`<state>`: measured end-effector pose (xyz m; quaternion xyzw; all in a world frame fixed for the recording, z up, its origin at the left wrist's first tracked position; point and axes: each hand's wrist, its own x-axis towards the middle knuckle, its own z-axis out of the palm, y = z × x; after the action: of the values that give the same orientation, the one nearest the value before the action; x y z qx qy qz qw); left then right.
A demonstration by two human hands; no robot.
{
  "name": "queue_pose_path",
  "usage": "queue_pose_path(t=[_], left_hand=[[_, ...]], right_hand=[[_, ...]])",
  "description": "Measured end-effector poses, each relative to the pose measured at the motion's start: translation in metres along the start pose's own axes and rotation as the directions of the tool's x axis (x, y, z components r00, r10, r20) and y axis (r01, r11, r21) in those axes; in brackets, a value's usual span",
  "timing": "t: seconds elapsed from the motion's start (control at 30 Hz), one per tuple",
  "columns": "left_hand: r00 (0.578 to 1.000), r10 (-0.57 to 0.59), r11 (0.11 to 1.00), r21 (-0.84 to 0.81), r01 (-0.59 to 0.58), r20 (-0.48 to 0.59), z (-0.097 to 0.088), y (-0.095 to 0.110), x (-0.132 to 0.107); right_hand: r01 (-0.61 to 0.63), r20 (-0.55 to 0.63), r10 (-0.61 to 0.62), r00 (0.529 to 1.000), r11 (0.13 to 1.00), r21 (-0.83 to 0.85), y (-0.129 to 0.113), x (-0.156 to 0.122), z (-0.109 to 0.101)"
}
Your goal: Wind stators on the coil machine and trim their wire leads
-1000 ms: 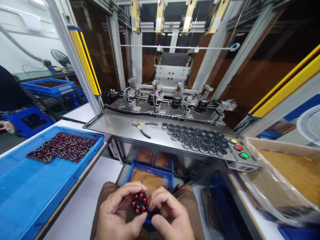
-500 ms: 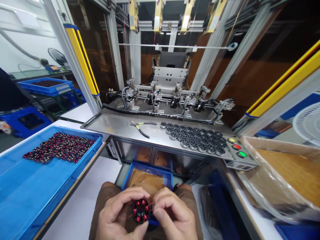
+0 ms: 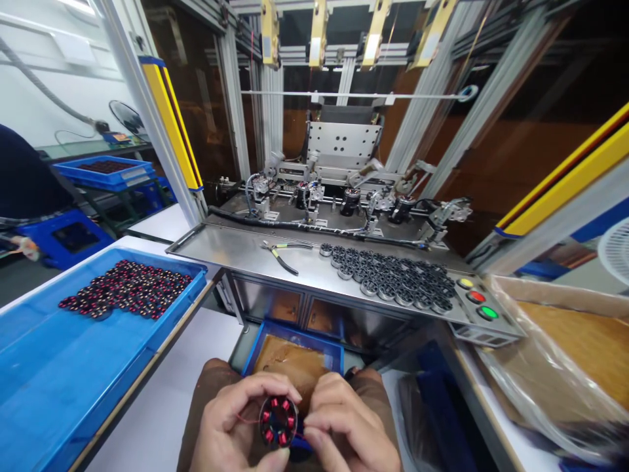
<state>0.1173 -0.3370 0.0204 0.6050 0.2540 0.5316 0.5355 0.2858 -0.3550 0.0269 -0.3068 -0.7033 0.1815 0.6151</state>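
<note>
A wound stator [image 3: 278,421] with red coils was held low over the lap, pinched between the closed fingers of the left hand [image 3: 230,429] and the right hand [image 3: 344,426], below the steel counter [image 3: 246,252].

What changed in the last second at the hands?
Both hands, left hand and right hand, kept their grip on the wound stator; it turned slightly, and its thin red wire now trails left. The view shifted a little. The blue tray of stators, the pliers and the bare stators stayed put.
</note>
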Motion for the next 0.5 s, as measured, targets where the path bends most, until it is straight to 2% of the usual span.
queue_pose_path(t=[0.13, 0.23, 0.3, 0.4, 0.5], left_hand=[[0.980, 0.191, 0.960, 0.218, -0.173, -0.061, 0.004, -0.003, -0.001], [0.968, 0.237, 0.942, 0.265, -0.208, -0.085, 0.006, -0.003, -0.001], [0.983, 0.164, 0.971, 0.188, -0.146, -0.082, 0.005, -0.001, 0.001], [0.997, -0.073, 0.995, -0.067, 0.071, -0.035, 0.006, 0.005, 0.005], [0.946, -0.322, 0.896, -0.316, 0.311, 0.018, 0.011, 0.012, 0.007]], right_hand=[[0.116, -0.102, -0.124, 0.987, 0.990, -0.076, 0.002, -0.007, 0.010], [0.171, -0.146, -0.184, 0.972, 0.981, -0.097, 0.005, -0.011, 0.015], [0.162, -0.151, -0.172, 0.974, 0.984, -0.075, 0.006, -0.010, 0.012], [0.129, -0.073, -0.132, 0.989, 0.991, -0.044, 0.005, 0.000, -0.004], [0.101, 0.131, -0.100, 0.986, 0.995, -0.004, 0.003, 0.016, -0.022]])
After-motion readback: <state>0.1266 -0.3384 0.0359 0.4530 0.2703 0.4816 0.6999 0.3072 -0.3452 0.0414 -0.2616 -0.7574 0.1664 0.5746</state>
